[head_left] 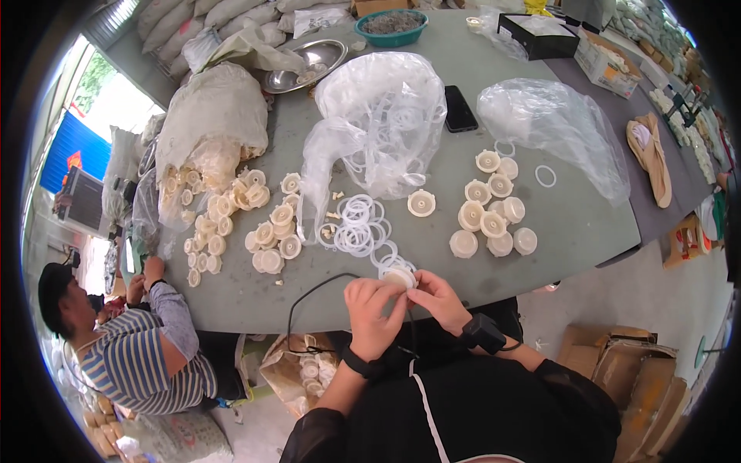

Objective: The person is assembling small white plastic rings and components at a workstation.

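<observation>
Step in hand: I'd say I'm seating a clear ring onto a white cap (pixel 400 276), held at the near counter edge right between my hands.
Left hand (pixel 372 310): fingers closed around the cap's near side.
Right hand (pixel 437 299): fingertips pinching its rim from the other side.
Next move: likely firm thumb pressure around the rim, then setting it aside.
Rings (pixel 356 225): loose pile just beyond my hands, spilling from a clear bag (pixel 378 116).
Finished-looking caps (pixel 492 210): cluster ahead to the right.
Raw caps (pixel 272 231): ahead-left.
In the way: a black cable (pixel 309 297) loops beside my left hand; a seated person (pixel 131 339) works far left.
</observation>
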Motion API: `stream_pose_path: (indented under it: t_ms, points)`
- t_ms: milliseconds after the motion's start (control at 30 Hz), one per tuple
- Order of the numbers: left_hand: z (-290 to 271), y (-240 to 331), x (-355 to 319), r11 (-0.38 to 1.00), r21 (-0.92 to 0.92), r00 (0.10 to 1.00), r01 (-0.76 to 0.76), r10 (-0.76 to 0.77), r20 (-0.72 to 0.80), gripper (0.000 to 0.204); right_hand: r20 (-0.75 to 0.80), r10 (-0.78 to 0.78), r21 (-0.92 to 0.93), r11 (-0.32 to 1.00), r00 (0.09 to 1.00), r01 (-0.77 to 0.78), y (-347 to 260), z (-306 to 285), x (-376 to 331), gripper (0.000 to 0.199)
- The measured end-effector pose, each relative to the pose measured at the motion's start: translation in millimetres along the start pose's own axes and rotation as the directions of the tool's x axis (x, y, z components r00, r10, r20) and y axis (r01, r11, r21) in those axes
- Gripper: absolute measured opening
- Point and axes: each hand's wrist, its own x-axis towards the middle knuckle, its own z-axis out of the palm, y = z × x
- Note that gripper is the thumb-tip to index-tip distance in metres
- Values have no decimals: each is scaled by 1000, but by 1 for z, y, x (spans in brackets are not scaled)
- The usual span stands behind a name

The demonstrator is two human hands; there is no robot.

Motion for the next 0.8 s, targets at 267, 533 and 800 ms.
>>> stream_pose_path:
  t_ms: [267, 533, 800]
  points:
    - [12, -10, -11, 562, -691, 816, 455, -575, 69, 17, -25, -41, 7, 999, 999, 41, -2, 2, 0, 14]
    - [9, -22, -15, 361, -773, 777, 521, -575, 255, 16, -3, 1, 56, 998, 1000, -1, 3, 4, -3, 19]
    - [18, -15, -20, 88, -851, 725, 518, -574, 382, 11, -36, -56, 75, 995, 998, 59, -2, 6, -1, 19]
